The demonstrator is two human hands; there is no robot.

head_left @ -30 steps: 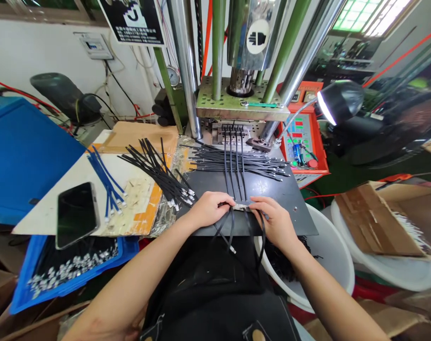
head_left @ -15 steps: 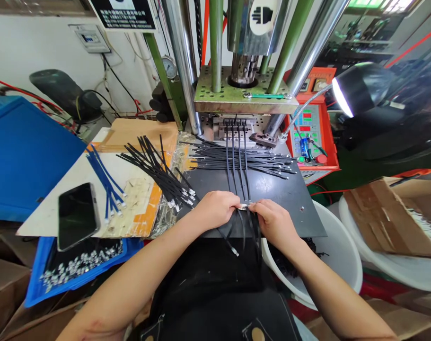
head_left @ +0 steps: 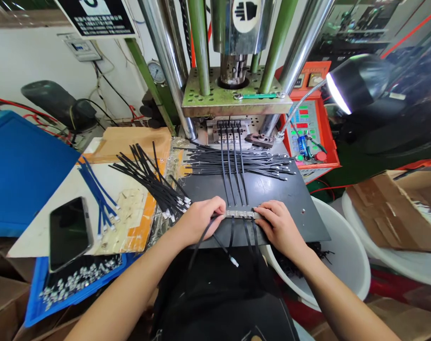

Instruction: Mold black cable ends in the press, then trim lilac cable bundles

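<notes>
My left hand (head_left: 203, 218) is closed on the left end of a narrow metallic bar (head_left: 241, 214). Closed on the bar's right end is my right hand (head_left: 281, 225). Several black flat cables hang from the bar toward my apron; one runs past my left fingers. A loose cable with a white connector (head_left: 234, 261) dangles below. Just beyond the bar, several black cables (head_left: 232, 175) stretch from the metal mold (head_left: 229, 137) in the press. They cross over a bundle of black cables (head_left: 197, 163) lying sideways on the dark plate (head_left: 289, 203).
Black cables with white connectors (head_left: 154, 184), blue cables (head_left: 98, 199) and a phone (head_left: 69, 232) lie to the left. A blue tray (head_left: 30, 303) sits below. The press plate (head_left: 233, 102) is raised above the mold. A lamp (head_left: 357, 85) and white bucket (head_left: 357, 265) stand right.
My hands have moved apart, uncovering the metallic bar between them. The cables beneath it are spread wider. The whole view has shifted slightly.
</notes>
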